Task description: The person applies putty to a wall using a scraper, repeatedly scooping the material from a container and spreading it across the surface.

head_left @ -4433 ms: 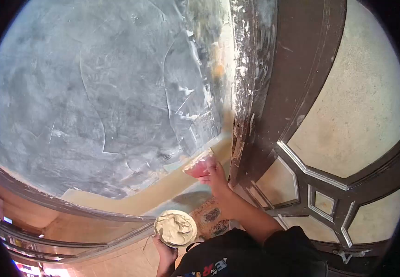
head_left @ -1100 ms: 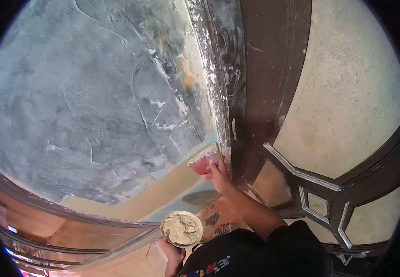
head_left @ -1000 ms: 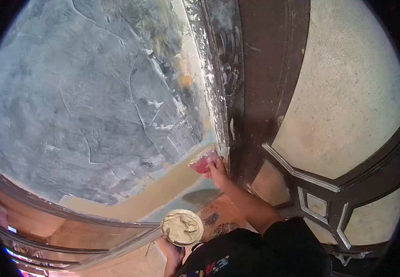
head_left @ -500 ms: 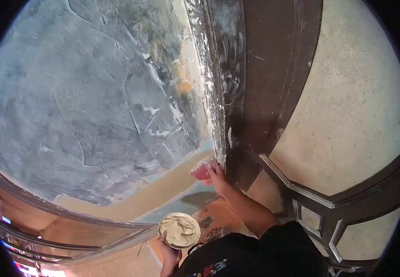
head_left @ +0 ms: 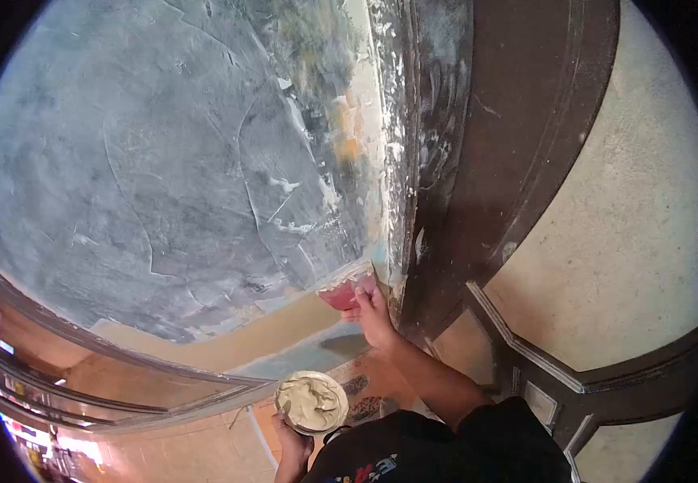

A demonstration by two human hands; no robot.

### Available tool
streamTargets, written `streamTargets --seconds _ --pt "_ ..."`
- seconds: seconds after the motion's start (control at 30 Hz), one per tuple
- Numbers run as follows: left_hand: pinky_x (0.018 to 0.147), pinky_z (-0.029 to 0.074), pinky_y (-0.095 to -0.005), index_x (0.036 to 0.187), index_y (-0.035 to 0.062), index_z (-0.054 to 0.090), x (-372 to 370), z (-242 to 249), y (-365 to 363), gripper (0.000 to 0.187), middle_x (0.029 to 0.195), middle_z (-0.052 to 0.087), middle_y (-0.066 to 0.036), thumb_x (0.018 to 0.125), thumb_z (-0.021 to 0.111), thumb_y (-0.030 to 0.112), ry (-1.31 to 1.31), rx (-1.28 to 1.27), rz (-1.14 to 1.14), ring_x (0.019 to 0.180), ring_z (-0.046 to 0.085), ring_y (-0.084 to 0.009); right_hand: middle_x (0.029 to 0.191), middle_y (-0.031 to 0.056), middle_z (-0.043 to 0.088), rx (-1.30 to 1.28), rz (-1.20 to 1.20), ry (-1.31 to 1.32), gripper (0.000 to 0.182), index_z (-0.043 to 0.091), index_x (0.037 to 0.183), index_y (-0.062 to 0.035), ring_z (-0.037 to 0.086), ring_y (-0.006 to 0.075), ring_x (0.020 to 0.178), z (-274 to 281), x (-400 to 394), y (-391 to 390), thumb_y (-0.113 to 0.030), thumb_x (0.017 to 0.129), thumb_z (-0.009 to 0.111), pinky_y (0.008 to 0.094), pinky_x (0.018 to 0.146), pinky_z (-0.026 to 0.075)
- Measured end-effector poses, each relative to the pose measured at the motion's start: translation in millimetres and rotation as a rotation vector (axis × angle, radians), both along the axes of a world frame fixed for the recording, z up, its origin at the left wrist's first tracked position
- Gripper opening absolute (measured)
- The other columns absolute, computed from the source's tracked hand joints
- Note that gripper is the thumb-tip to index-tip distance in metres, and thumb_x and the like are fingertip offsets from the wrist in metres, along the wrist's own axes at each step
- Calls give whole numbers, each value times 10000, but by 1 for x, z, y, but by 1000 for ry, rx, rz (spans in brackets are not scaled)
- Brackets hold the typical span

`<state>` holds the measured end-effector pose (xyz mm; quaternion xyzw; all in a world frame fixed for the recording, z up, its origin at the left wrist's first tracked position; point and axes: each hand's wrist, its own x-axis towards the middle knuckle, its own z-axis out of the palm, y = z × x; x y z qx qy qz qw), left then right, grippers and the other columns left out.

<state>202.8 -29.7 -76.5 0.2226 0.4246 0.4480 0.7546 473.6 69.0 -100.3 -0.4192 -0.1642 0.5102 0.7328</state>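
Note:
In my right hand is a red putty scraper, its edge smeared with pale putty and laid against the wall close to the corner. A tan band of putty runs along the lower wall, left of the scraper. Low in the view, my left hand holds a round tub by its side. Thick cream putty fills the tub, its surface swirled. My left fingers are partly hidden by the tub.
A dark brown frame with a paint-flecked edge stands right of the wall. Beyond it are a beige panel and dark moulding. A curved ledge borders the wall below, above an orange-tan floor.
The scraper has shifted slightly left and up along the wall, and more of its blade shows. My view has turned a little to the left. The tub stays about where it was.

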Motion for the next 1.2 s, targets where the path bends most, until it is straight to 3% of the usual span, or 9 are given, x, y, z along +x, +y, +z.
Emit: streamTargets --seconds 0.23,0.43,0.63,0.67,0.73,0.77,0.97,1.03,1.2 --pt "991 375 -413 1306 62 391 -2 4 -6 614 1290 477 -121 826 370 444 60 -33 63 1180 463 -284 940 80 531 -383 -16 -30 312 393 1154 -77 637 219 634 -147 -2 -21 -272 932 495 321 550 552" --pt "1000 358 -411 1290 57 401 -8 -3 -8 612 1285 481 -116 805 381 430 37 -59 82 1179 463 -279 926 81 543 -428 96 -52 300 405 1131 -79 646 231 658 -158 -15 -55 -233 910 537 306 556 547" --pt "1002 366 -416 1305 58 383 -8 3 -10 621 1296 471 -127 798 407 414 17 -72 91 1188 459 -287 751 73 590 -180 -10 -1094 229 517 906 -24 602 163 612 -82 -37 -27 -207 842 637 279 555 475" --pt "1004 366 -414 1308 68 384 -13 -1 -8 616 1303 466 -125 796 421 408 3 -82 73 1195 454 -287 751 73 590 -183 -11 -1093 229 517 906 -24 602 163 612 -59 -39 -21 -207 842 637 279 555 475" --pt "1002 369 -414 1309 68 384 -20 -5 -6 616 1303 466 -125 797 420 409 -6 -72 52 1193 456 -286 758 195 603 -117 -81 -1013 322 510 955 -4 603 371 697 -19 -37 -7 -266 819 641 383 608 474" --pt "999 372 -414 1309 68 383 -21 -3 -4 617 1303 466 -125 797 420 410 -18 -57 35 1191 459 -286 758 195 603 -119 -89 -1016 322 510 955 -4 603 371 697 -16 -27 2 -266 819 641 383 608 474" --pt "1002 371 -412 1309 55 383 -47 7 11 610 1309 460 -124 818 408 416 -57 -34 -4 1196 453 -277 838 97 597 -156 -439 -576 328 474 1006 -2 596 198 637 -59 14 -20 -245 846 624 315 566 484" --pt "998 377 -412 1308 45 384 -57 7 16 613 1301 467 -126 825 396 422 -91 -16 12 1180 467 -281 865 91 592 -546 -343 -585 289 468 1047 -18 575 157 618 -61 5 -50 -227 883 580 293 531 478" --pt "992 393 -397 1308 5 376 -61 44 30 648 1308 460 -160 807 397 416 -91 32 15 1177 477 -290 906 83 607 -239 -54 -385 210 459 1069 -55 573 112 681 -52 -10 -76 -205 931 508 257 575 478"
